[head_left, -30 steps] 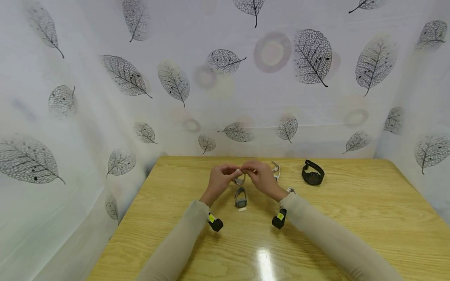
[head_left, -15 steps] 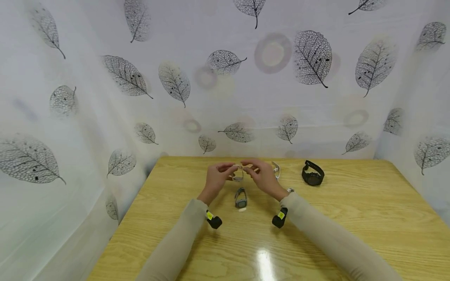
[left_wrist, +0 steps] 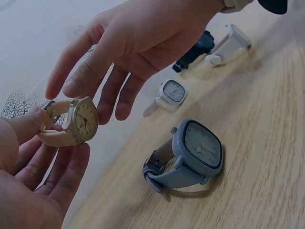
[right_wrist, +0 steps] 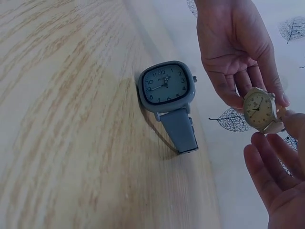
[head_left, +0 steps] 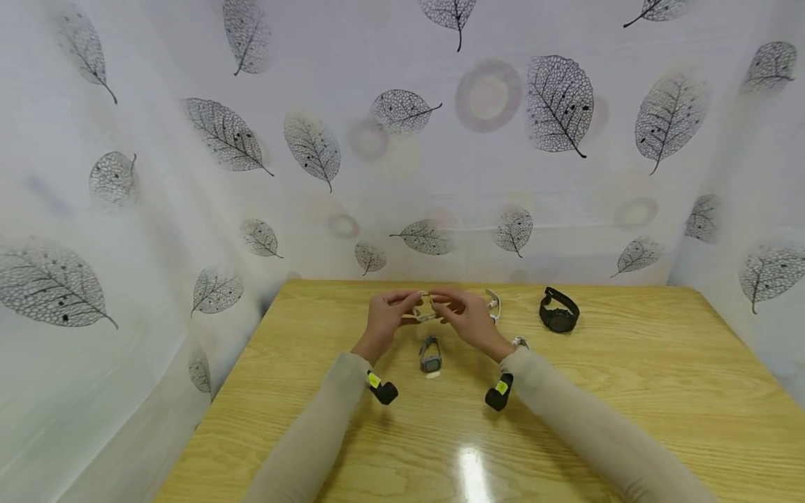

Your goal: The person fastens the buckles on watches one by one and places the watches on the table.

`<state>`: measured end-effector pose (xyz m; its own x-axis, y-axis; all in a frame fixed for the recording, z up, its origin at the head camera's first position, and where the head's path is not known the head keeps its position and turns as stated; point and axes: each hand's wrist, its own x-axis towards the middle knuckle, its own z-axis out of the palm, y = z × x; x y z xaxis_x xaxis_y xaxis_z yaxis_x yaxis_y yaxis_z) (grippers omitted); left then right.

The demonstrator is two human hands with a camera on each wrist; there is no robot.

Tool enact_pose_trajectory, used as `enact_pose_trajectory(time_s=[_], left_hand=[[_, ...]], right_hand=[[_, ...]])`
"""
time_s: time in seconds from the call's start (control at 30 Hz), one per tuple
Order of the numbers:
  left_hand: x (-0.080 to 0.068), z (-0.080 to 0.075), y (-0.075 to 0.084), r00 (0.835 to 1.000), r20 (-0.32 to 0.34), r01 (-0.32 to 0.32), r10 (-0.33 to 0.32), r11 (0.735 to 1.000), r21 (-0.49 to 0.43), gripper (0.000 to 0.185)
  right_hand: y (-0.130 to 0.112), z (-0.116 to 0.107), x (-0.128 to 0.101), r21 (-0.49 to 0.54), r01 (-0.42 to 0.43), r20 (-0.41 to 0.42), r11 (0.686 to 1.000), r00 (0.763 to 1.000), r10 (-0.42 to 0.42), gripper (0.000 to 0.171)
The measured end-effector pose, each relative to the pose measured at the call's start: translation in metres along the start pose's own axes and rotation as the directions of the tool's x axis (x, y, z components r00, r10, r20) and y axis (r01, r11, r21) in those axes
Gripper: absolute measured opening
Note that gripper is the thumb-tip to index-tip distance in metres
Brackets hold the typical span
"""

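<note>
1. The left hand [head_left: 385, 318] pinches a cream watch [head_left: 425, 310] by its strap, thumb and fingers curled onto the band, as the left wrist view shows; the watch [left_wrist: 82, 120] is held above the table [head_left: 660, 391], between both hands, near its far middle.
2. The right hand [head_left: 467, 316] is just beside the cream watch, fingers loosely spread and mostly straight; in the left wrist view its fingertips [left_wrist: 71, 88] are close to the dial, and I cannot tell if they touch it.
3. A grey watch [head_left: 430, 354] with a square face lies on the table under the hands, nearer the person.
4. A white watch [head_left: 495, 304] lies just right of the right hand.
5. A black watch [head_left: 559, 309] stands further right, well apart from the hands.
</note>
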<state>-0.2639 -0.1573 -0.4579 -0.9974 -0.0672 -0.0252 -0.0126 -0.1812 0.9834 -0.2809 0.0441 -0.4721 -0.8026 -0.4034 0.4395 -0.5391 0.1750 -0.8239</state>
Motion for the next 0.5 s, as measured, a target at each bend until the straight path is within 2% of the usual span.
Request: enact_pose_trajectory(time_s=[0.2, 0.33, 0.5], left_hand=[[-0.0004, -0.0004, 0.0010, 1.000, 0.022, 0.002, -0.002, 1.000, 0.005, 0.031], [-0.0003, -0.0025, 0.0010, 0.999, 0.042, 0.010, -0.010, 1.000, -0.002, 0.033], [-0.0015, -0.0084, -0.0001, 0.992, 0.123, -0.021, 0.022, 1.000, -0.015, 0.042]], right_hand=[[-0.0032, 0.0018, -0.0005, 0.016, -0.033, -0.003, 0.999, 0.999, 0.033, 0.036], [-0.0024, 0.0011, 0.0015, 0.057, -0.083, 0.004, 0.995, 0.997, 0.083, 0.035], [0.0010, -0.0019, 0.0059, 0.149, -0.161, 0.020, 0.976, 0.987, 0.160, 0.035]])
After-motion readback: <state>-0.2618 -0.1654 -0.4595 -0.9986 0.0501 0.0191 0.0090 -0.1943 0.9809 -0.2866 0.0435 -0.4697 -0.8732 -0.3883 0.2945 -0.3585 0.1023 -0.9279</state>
